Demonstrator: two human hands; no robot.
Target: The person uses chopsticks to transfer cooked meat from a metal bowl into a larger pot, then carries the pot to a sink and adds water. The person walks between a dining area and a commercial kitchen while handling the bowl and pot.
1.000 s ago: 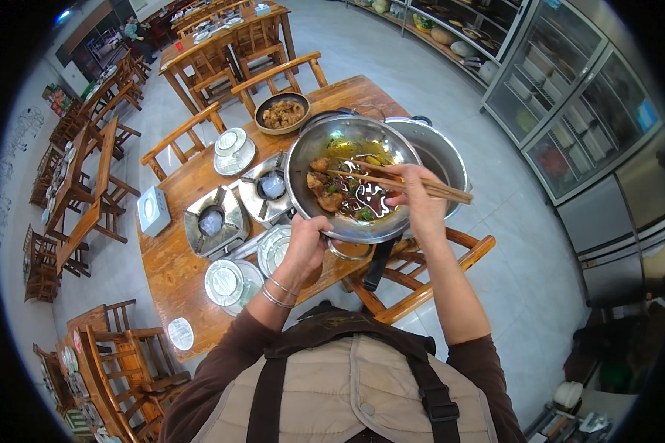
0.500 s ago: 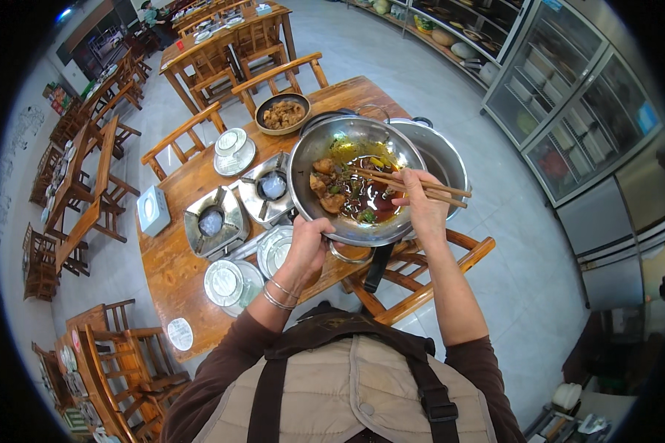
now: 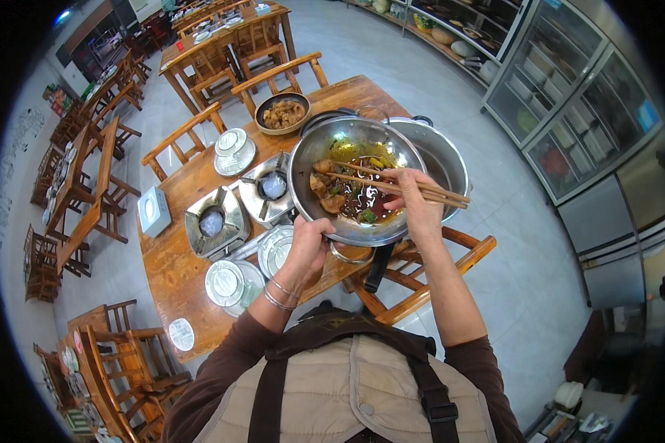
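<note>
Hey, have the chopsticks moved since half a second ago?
Yes. The chopsticks in the right hand have moved: judged against the gas burner nearest the pan, their tips have shifted left, toward the meat chunks.

Your left hand grips near rim of metal pan. Your right hand holds wooden chopsticks, tips at browned chunks on pan's left side; dark sauce pooled beside. Metal pot partly behind pan. On wooden table: two burners left of pan, food bowl beyond.
</note>
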